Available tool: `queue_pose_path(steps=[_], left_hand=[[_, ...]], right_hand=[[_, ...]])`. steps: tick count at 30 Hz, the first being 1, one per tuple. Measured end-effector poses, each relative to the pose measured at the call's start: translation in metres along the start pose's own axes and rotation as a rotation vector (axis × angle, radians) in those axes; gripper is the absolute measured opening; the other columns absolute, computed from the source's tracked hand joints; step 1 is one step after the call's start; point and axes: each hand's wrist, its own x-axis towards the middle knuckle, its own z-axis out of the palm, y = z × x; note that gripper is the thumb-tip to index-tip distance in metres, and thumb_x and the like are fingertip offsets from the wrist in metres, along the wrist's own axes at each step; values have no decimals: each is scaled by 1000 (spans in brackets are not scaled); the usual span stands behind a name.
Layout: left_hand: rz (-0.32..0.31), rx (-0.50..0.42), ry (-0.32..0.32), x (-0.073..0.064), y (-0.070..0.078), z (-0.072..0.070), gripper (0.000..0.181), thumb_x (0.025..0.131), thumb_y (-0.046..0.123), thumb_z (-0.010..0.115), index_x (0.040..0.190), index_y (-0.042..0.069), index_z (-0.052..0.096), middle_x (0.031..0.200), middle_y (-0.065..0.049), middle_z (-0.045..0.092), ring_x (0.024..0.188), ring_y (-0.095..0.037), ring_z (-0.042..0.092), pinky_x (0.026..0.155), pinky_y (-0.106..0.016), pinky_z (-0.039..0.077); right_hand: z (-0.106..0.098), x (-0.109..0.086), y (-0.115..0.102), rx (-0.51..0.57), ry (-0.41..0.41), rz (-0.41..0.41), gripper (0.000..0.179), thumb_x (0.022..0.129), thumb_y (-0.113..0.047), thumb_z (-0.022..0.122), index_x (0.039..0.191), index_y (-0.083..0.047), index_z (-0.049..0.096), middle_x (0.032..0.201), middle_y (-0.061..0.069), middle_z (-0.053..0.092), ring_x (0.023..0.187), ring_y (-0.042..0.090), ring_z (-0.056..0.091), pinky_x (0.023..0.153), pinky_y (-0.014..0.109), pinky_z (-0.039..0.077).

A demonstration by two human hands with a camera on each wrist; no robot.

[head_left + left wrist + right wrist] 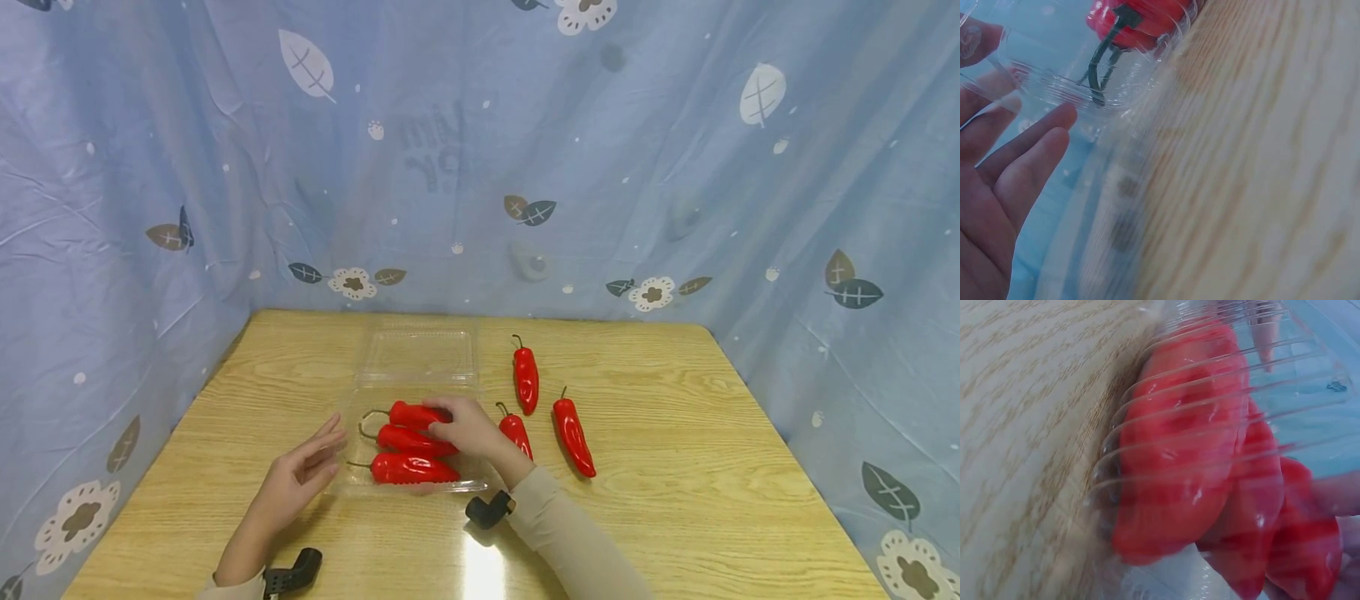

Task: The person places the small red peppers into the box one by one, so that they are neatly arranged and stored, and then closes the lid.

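Observation:
A clear plastic clamshell box (471,486) stands on the table with its lid (418,354) folded back. Three red chili peppers lie side by side in it, stems to the left: a near pepper (412,469), a middle pepper (414,441) and a far pepper (407,414). My right hand (467,425) reaches over the box's right side and grips the far pepper by its right end. Beside the box's left wall is my left hand (296,475), its fingers loosely extended; in the left wrist view the fingertips (1065,116) are right at the clear wall.
Right of the box lie a back red pepper (527,380), a right-hand red pepper (573,437) and another red pepper (516,432) partly hidden by my right forearm. The wooden table (697,500) meets a blue patterned curtain (465,167) at its back and sides.

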Motion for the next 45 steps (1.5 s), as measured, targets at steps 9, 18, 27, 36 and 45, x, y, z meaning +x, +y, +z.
queue_pose_path(steps=[9,18,27,36,45], left_hand=[[-4,-21,-12,0,1,0,39,89,-10,55,127,-16,48,149,-26,32,119,0,53,95,-10,46],[5,-44,-15,1,1,1,39,89,-12,54,127,-18,47,148,-28,31,120,-1,53,94,-11,47],[15,-37,-12,1,2,1,39,89,-12,54,127,-18,47,151,-20,32,120,-2,53,95,-12,47],[3,-17,-27,-1,-2,0,40,89,-10,55,128,-16,47,146,-32,29,120,-1,53,95,-10,46],[-6,-5,-27,-1,-5,-1,40,89,-9,56,128,-15,48,145,-33,30,120,-1,53,95,-10,46]], right_hand=[[0,2,-2,-54,-22,18,43,89,-7,60,132,-4,55,130,10,59,117,23,55,104,40,46],[1,1,-5,-121,-28,28,44,89,-4,61,132,-2,55,132,12,58,124,26,52,106,41,44],[2,2,-2,-130,-19,6,43,90,-6,61,132,-1,54,135,13,56,127,28,49,107,43,43],[1,0,0,28,18,-66,45,92,-11,59,135,1,50,135,15,55,126,30,51,106,41,45],[-2,-6,0,155,31,-113,48,92,-14,61,137,0,48,137,18,52,128,32,49,108,41,42]])
